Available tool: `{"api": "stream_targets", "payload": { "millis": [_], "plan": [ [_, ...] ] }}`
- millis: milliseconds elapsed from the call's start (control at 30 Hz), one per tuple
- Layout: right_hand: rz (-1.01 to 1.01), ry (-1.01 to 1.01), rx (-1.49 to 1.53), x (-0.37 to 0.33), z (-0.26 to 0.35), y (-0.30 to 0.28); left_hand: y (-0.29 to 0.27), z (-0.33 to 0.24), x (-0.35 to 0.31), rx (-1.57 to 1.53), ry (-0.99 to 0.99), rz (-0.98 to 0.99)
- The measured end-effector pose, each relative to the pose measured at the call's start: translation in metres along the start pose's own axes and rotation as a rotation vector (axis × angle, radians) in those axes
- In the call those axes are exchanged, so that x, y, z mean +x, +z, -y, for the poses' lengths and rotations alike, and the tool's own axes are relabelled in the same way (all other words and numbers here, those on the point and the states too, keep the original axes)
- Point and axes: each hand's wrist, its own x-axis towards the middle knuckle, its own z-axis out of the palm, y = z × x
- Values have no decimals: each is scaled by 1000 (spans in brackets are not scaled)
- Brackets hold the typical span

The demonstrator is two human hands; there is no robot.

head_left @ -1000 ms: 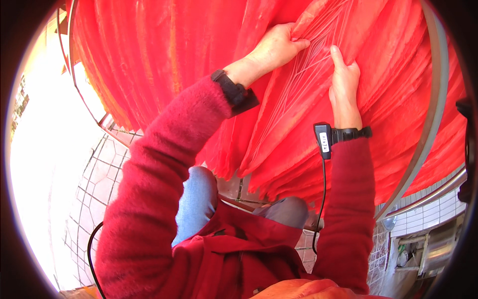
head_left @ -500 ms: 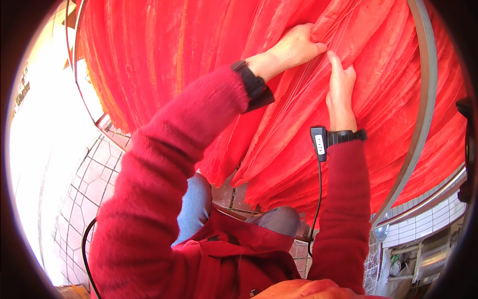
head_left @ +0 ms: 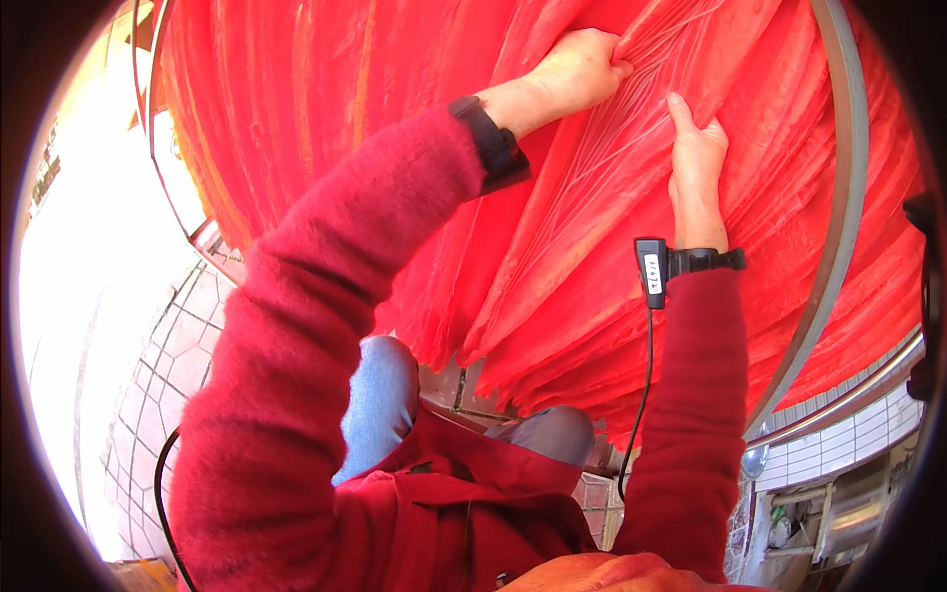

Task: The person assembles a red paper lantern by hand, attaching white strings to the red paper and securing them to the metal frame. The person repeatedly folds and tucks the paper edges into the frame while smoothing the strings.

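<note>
Head: left of the threads (head_left: 646, 75), our left hand (head_left: 584, 74) pinches red cloth (head_left: 326, 89); right hand (head_left: 698, 163), grip unclear. Overpulling may snap threads.

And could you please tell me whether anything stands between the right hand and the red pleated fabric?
Nothing visible does: the right hand lies against the red pleated fabric, and the curved grey band passes further right.

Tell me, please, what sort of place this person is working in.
Probably a paved yard or open-sided work area, though I can't be sure: paving underfoot, glaring daylight at the left, and white tiles at the right, beyond the red fabric.
</note>
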Motion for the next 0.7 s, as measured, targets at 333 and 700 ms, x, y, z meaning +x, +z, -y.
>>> {"api": "stream_targets", "payload": {
  "millis": [333, 700],
  "plan": [
    [-25, 168, 149, 7, 4, -10, -11, 8, 2, -182, -110, 1],
    [41, 235, 202, 9, 14, -4, 11, 8, 33, -267, 21, 23]
  ]
}}
